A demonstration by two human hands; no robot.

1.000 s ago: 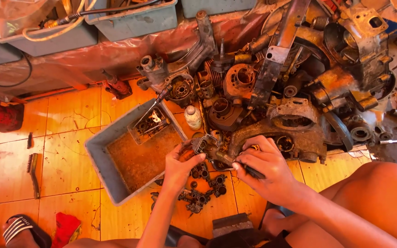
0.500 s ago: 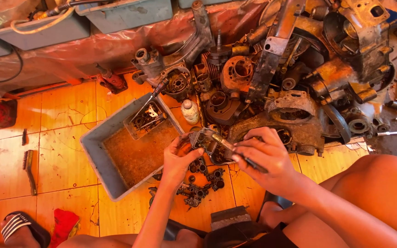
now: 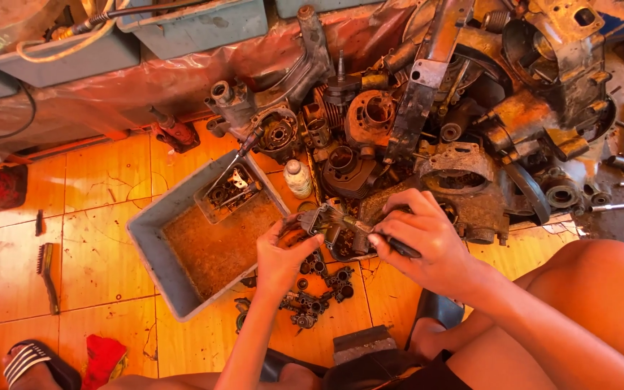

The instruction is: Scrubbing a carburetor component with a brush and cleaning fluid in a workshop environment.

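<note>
My left hand (image 3: 281,254) grips a small greasy metal engine part (image 3: 324,222) above the orange tiled floor. My right hand (image 3: 419,237) holds a dark-handled brush (image 3: 370,233) whose bristle end lies against that part. Below both hands, several small dark gears and fittings (image 3: 312,289) lie on the tiles. A grey rectangular tray (image 3: 154,249) holding brown liquid sits just left of my left hand.
A heap of rusty engine casings and cylinders (image 3: 427,123) fills the area beyond my hands. A small white bottle (image 3: 297,178) stands by the tray. A screwdriver (image 3: 232,162) leans into the tray. A wire brush (image 3: 47,271) lies left. My bare knee (image 3: 586,289) is at right.
The view has shifted slightly. Both hands stay on the part, and the brush in my right hand has moved a little along it.
</note>
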